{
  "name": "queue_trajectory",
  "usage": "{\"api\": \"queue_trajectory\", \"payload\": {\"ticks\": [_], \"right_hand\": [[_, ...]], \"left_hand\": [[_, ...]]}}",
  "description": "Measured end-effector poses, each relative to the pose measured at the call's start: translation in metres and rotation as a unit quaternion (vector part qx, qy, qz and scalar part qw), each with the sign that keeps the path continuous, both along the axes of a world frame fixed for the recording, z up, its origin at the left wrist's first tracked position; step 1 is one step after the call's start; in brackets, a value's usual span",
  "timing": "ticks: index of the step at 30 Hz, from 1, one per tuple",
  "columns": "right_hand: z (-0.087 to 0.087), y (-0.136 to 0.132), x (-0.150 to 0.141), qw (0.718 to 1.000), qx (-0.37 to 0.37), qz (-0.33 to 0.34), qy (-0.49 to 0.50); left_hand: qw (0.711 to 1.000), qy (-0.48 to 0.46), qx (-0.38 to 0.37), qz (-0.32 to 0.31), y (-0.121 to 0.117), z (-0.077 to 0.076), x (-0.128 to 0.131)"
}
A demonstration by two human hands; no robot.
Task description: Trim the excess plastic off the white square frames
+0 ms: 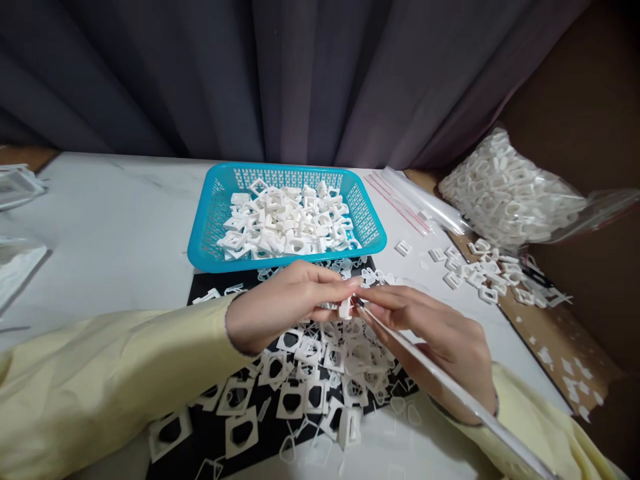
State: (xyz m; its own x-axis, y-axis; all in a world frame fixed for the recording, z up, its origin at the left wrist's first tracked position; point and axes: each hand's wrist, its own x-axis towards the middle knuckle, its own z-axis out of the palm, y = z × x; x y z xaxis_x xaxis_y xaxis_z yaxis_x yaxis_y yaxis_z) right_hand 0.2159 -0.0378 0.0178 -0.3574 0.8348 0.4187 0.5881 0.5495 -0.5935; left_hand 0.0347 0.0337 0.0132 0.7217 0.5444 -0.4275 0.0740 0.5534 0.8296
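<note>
My left hand [287, 300] is closed, pinching a small white plastic piece [345, 308] between thumb and fingers. My right hand [433, 330] meets it at the fingertips, its fingers bent together. A long, thin white strip [435, 370] with a dark end runs from the right fingertips toward the lower right corner; whether it is stiff or a cord I cannot tell. Beneath both hands, many white plastic frames with cut-out holes [293, 399] and thin clear loops [287, 448] lie scattered on a black mat [265, 433].
Behind the hands stands a blue basket [197, 247] heaped with white plastic pieces [290, 223]. At right, a full clear bag [510, 190] leans near loose white clips [470, 273] and flat zip bags [420, 200]. More bags [17, 267] lie at left. A dark curtain [285, 80] hangs behind.
</note>
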Motion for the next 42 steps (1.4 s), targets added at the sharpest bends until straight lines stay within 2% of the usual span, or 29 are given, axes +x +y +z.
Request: {"api": "queue_trajectory", "payload": {"ticks": [3, 7, 11, 17, 19, 21, 25, 27, 29, 32, 34, 36, 42], "right_hand": [[-0.001, -0.001, 0.002, 0.999, 0.016, 0.023, -0.024], [-0.004, -0.001, 0.003, 0.998, 0.041, 0.019, -0.051], [-0.010, 0.001, 0.000, 0.988, 0.113, 0.017, -0.106], [-0.027, 0.008, 0.000, 0.950, 0.242, 0.072, -0.184], [-0.034, 0.011, 0.003, 0.941, 0.268, 0.076, -0.193], [-0.039, 0.015, 0.007, 0.944, 0.271, 0.061, -0.179], [-0.031, 0.022, 0.013, 0.971, 0.217, -0.065, -0.075], [-0.020, 0.022, 0.015, 0.974, 0.184, -0.126, -0.030], [-0.008, 0.019, 0.016, 0.983, 0.106, -0.150, 0.018], [0.003, 0.011, 0.017, 0.988, -0.059, -0.115, 0.087], [0.005, 0.007, 0.016, 0.986, -0.120, -0.075, 0.093], [0.005, 0.004, 0.016, 0.986, -0.137, -0.050, 0.084], [0.001, 0.004, 0.013, 0.989, -0.121, -0.024, 0.086]], "left_hand": [[1.000, -0.022, -0.014, 0.000, 0.001, -0.001, 0.001], [0.999, -0.035, -0.026, -0.001, 0.001, -0.002, 0.001], [0.998, -0.056, -0.042, -0.004, 0.001, -0.005, 0.000], [0.997, -0.043, -0.067, 0.009, 0.003, -0.011, 0.002], [0.997, -0.044, -0.066, 0.016, 0.002, -0.014, 0.003], [0.996, -0.042, -0.077, 0.015, 0.000, -0.018, 0.005], [0.996, -0.024, -0.087, -0.019, -0.006, -0.022, 0.008], [0.999, -0.012, -0.047, -0.011, -0.007, -0.020, 0.007], [1.000, -0.002, -0.003, 0.006, -0.007, -0.015, 0.007], [0.999, 0.007, 0.026, 0.025, -0.007, -0.007, 0.007], [0.999, 0.005, 0.031, 0.031, -0.008, -0.004, 0.007], [0.999, -0.002, 0.033, 0.030, -0.009, -0.004, 0.008], [0.999, -0.023, 0.031, 0.023, -0.010, -0.005, 0.007]]}}
